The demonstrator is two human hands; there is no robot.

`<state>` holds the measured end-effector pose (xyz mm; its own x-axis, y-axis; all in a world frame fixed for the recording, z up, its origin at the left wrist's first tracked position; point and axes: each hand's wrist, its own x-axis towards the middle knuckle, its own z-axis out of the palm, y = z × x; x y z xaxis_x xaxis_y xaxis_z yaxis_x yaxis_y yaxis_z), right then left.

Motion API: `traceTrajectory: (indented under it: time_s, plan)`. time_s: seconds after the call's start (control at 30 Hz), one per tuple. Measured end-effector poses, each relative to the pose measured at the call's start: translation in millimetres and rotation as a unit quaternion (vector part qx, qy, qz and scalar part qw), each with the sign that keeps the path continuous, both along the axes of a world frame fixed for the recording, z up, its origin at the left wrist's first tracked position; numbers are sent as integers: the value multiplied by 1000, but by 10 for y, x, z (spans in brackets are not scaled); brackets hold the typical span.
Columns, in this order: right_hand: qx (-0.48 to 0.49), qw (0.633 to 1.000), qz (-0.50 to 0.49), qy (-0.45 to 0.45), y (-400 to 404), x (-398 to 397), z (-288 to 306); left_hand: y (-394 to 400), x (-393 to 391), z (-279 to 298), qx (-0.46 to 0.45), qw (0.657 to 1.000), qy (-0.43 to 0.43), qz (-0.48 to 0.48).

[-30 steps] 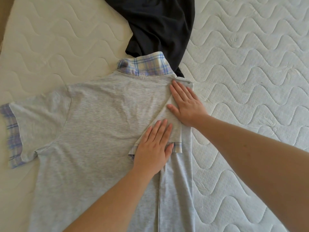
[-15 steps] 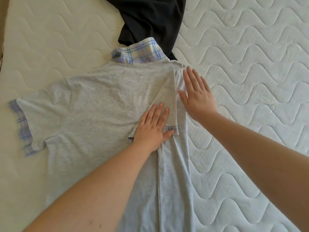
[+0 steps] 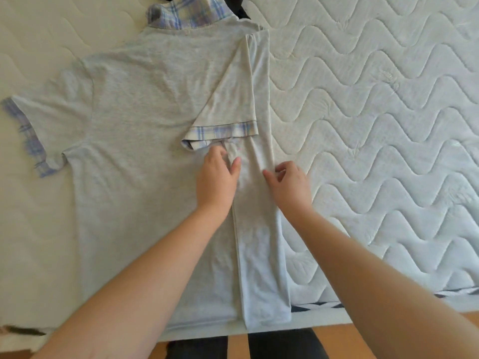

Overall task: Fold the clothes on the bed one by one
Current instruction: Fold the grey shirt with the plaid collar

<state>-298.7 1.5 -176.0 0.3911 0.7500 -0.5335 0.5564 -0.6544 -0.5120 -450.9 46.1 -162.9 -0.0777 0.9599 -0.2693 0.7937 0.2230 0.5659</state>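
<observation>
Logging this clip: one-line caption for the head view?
Both hands, left hand and right hand, pinch the folded-in side panel of a grey polo shirt on a quilted mattress.

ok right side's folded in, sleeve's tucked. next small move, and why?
Probably smooth the folded strip down toward the hem, then reach for the left sleeve. Both the left hand and right hand sit on the grey polo shirt just below the tucked right sleeve; the strip looks slightly rumpled there, and the left side lies unfolded.
</observation>
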Motion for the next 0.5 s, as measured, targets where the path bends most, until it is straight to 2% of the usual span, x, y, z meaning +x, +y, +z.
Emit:
traceTrajectory:
  time_s: [0.03,0.1,0.2,0.3,0.5]
  plan:
    - [-22,1000,8,-9,4,-9,-2,-136,2,-5,-68,997,-6,44]
    - [-56,998,31,-28,24,-22,-3,-325,-7,-42,-144,988,-12,50]
    - [-78,993,57,-62,23,-14,23,-419,-22,-34,-156,988,-8,6]
    - [-77,992,62,-75,-64,8,70,-502,-55,-41,-163,985,-51,33]
    - [-127,990,48,-48,-548,18,164,-1066,-197,-72,-289,936,-186,69]
